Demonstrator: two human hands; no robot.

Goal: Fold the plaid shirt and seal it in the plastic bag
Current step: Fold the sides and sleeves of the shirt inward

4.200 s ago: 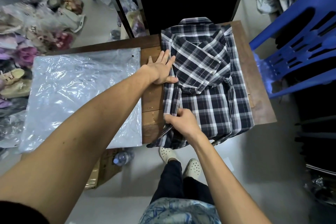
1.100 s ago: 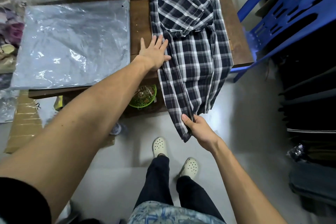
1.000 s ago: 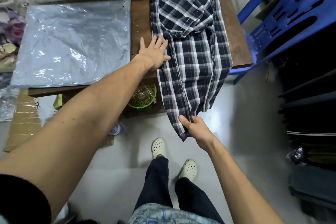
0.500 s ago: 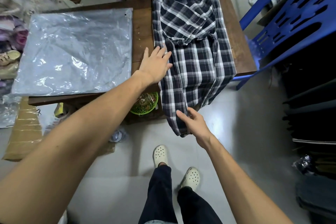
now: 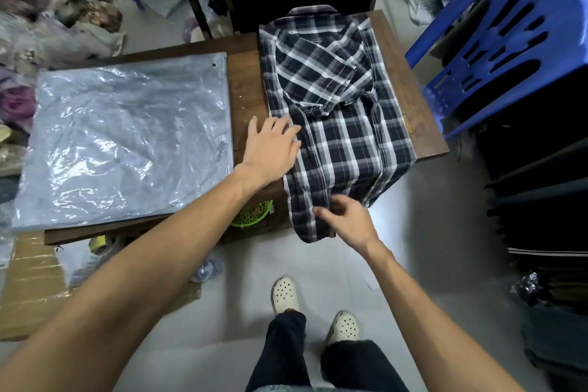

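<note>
The dark blue and white plaid shirt (image 5: 340, 111) lies on the right half of the wooden table (image 5: 413, 105), sides folded in, collar at the far end. Its lower part hangs over the near edge. My left hand (image 5: 272, 148) lies flat, fingers spread, on the shirt's left edge at mid length. My right hand (image 5: 345, 221) grips the hanging hem from below, lifted close to the table edge. The clear plastic bag (image 5: 127, 137) lies flat on the table's left half.
A blue plastic chair (image 5: 496, 35) stands close to the table's right side. A green basket (image 5: 251, 215) sits under the table. Cardboard (image 5: 31, 283) and a plastic bottle (image 5: 206, 269) lie on the floor at left. Heaps of clothes (image 5: 47, 16) fill the far left; dark stacked garments (image 5: 541, 200) sit at right.
My right hand has carried the hanging hem upward toward the table edge, so less shirt hangs down. My left hand has stayed pressed on the shirt's left edge.
</note>
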